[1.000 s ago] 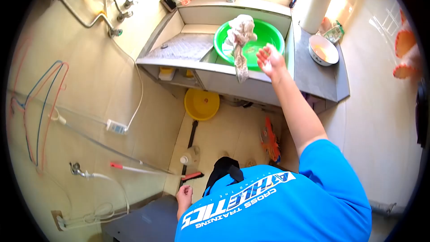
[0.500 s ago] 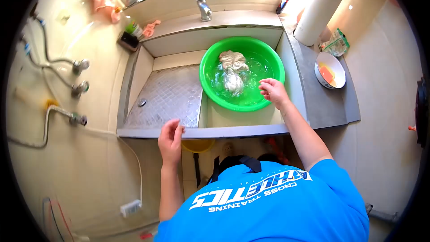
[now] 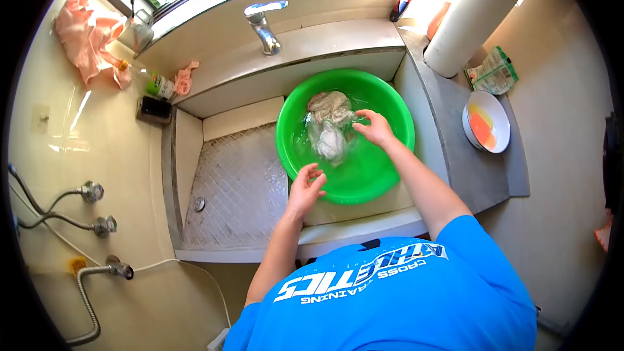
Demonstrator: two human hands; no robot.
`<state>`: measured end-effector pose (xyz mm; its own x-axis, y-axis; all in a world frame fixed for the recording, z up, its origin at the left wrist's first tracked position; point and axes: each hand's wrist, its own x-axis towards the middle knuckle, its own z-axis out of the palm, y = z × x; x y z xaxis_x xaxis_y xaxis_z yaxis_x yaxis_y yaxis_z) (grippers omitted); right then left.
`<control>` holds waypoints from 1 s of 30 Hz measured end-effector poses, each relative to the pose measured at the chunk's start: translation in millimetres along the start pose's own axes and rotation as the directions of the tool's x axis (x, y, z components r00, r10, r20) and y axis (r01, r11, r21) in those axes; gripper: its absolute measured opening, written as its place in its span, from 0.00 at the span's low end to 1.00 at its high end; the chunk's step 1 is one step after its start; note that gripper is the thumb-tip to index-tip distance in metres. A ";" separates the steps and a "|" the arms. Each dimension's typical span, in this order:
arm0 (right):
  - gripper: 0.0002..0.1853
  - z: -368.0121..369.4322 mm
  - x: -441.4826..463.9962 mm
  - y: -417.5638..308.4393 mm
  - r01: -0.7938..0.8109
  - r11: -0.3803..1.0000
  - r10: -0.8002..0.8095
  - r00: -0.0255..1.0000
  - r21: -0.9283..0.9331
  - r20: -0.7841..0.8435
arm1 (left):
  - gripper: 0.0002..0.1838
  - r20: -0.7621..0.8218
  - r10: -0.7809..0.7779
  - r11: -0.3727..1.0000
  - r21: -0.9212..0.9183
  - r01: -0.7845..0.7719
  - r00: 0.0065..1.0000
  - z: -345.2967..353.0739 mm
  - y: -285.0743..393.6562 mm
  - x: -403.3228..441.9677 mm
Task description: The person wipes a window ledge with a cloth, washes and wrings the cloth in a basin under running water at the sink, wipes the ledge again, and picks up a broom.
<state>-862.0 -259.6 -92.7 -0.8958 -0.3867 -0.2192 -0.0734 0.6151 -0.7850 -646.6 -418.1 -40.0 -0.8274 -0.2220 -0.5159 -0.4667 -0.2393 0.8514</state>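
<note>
A round green basin (image 3: 364, 185) of water stands in the sink. In it lies a wet, pale, patterned cloth (image 3: 330, 105), with a whiter bunched part (image 3: 330, 143) toward the front. My right hand (image 3: 374, 128) is over the water just right of the cloth, fingers apart and holding nothing. Over the basin's front left rim is my left hand (image 3: 307, 188), its fingers apart and empty, nearer to the rim than to the cloth.
Left of the basin is the sink's ridged tray (image 3: 237, 185). A faucet (image 3: 265, 31) rises behind. On the right counter stand a white bowl (image 3: 486, 121), a green-and-clear bag (image 3: 494, 73) and a thick pipe (image 3: 478, 16). A bottle (image 3: 158, 84) stands at the back left.
The cloth, in the air above the basin a second ago, has dropped into the water. My left hand has come up from low at the left to the basin's rim. The view has tilted and moved closer.
</note>
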 end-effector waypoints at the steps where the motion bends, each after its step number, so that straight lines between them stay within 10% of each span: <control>1: 0.26 12.7 9.2 6.7 0.002 1.000 -0.002 1.000 0.012 -0.002 | 0.27 -0.008 -0.030 1.000 -0.007 0.030 1.000 -0.4 2.0 3.5; 3: 0.28 43.7 12.8 12.0 0.223 0.920 -0.301 0.929 -0.322 -0.215 | 0.27 -0.070 -0.043 0.999 0.011 0.044 0.997 -1.1 3.1 19.1; 8: 0.29 95.8 -3.9 18.3 0.371 0.913 -0.277 0.870 -0.172 0.407 | 0.26 -0.144 -0.046 0.999 0.002 0.047 0.989 2.0 -0.3 56.5; 10: 0.25 55.2 -0.1 12.2 0.315 0.949 -0.196 0.638 -0.020 0.745 | 0.26 -0.172 -0.160 0.987 -0.050 0.154 0.972 -0.8 -14.7 72.7; 14: 0.20 36.3 12.0 65.0 -0.224 0.970 0.245 0.885 -0.098 0.397 | 0.31 -0.187 -0.294 0.949 -0.176 0.262 0.937 8.5 -17.8 90.4; 16: 0.18 53.0 -8.3 42.2 -0.182 0.982 0.183 0.983 -0.056 0.010 | 0.31 -0.086 -0.393 0.885 -0.307 0.351 0.915 14.2 -24.8 104.9; 19: 0.15 30.7 -43.7 -38.7 0.026 0.981 -0.066 0.976 0.190 0.206 | 0.30 0.047 -0.526 0.759 -0.425 0.494 0.849 28.6 -25.2 122.4; 21: 0.14 30.9 -60.4 -57.5 0.298 0.929 -0.341 0.920 0.219 0.194 | 0.29 0.214 -0.256 0.682 -0.652 0.333 0.943 29.0 -35.8 133.8; 24: 0.13 28.7 -70.8 -71.8 0.247 0.912 -0.328 0.919 0.326 0.221 | 0.21 0.428 0.121 0.586 -0.759 0.283 0.896 27.5 -54.5 144.4; 26: 0.14 41.0 -57.5 -49.1 0.438 0.899 -0.431 0.884 -0.005 -0.182 | 0.18 0.481 0.151 0.501 -0.791 0.352 0.864 26.3 -50.8 134.6; 28: 0.13 26.5 -29.6 -17.7 0.126 0.987 -0.123 0.992 -0.102 0.034 | 0.13 -0.133 -0.215 0.821 -0.561 0.105 0.968 55.0 2.5 99.1; 30: 0.12 13.6 -4.5 16.2 -0.031 0.968 0.022 0.999 -0.249 -0.036 | 0.14 -0.187 -0.081 0.876 -0.481 -0.020 0.979 46.3 15.0 89.5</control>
<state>-853.1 -257.2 -112.3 -0.9125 -0.3476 -0.2156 -0.1526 0.7784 -0.6090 -742.2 -397.9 -69.0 -0.7138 -0.3752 -0.5914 -0.2423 -0.6600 0.7111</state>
